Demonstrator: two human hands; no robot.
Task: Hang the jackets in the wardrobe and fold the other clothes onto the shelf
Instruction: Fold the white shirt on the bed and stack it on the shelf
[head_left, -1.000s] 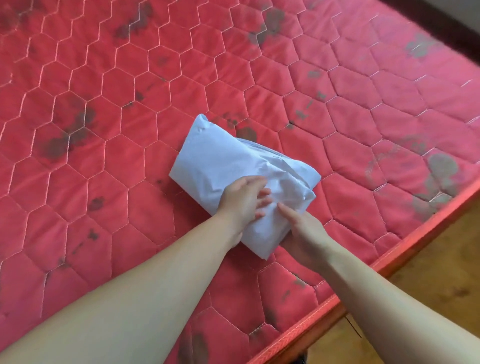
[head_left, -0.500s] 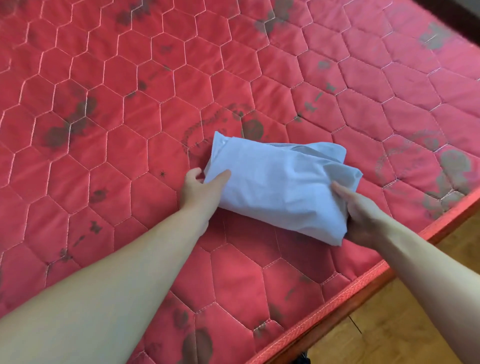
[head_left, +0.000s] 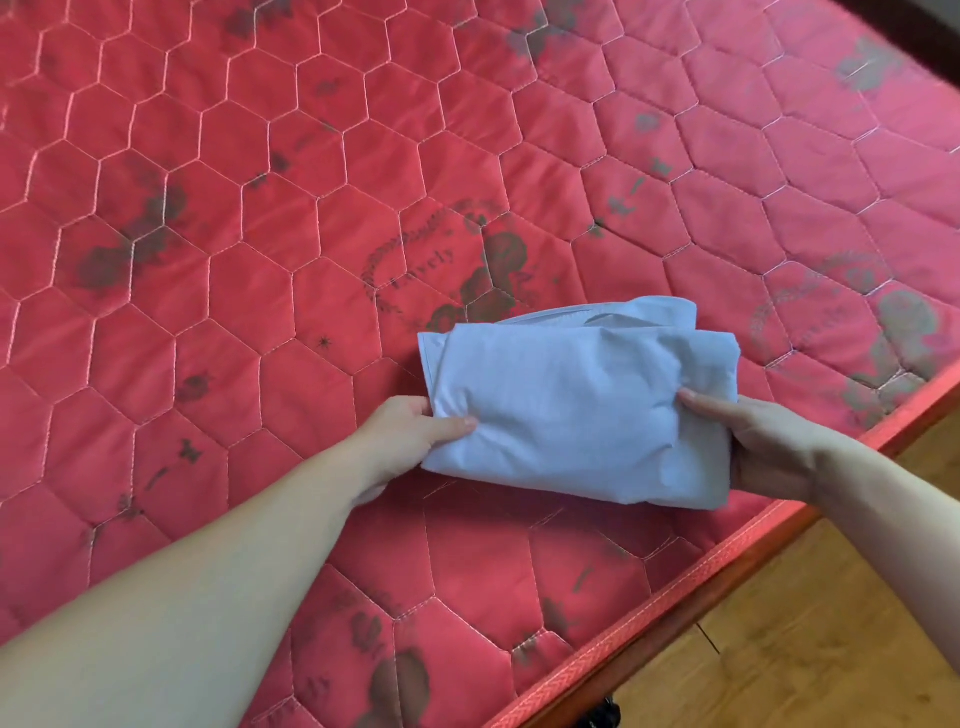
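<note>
A pale blue folded garment (head_left: 576, 395) forms a compact bundle over the red quilted mattress (head_left: 260, 260), near its right edge. My left hand (head_left: 410, 431) grips the bundle's left end, thumb on top and fingers underneath. My right hand (head_left: 763, 441) grips the right end the same way, its fingers hidden under the cloth. Whether the bundle rests on the mattress or is just lifted off it, I cannot tell.
The mattress's red piped edge (head_left: 727, 551) runs diagonally at the lower right. Beyond it lies a wooden floor (head_left: 831, 649). Dark printed patterns dot the mattress surface. No wardrobe or shelf is in view.
Both hands moved from the bundle's near side out to its two ends and took hold. The bundle turned to lie more level across the view.
</note>
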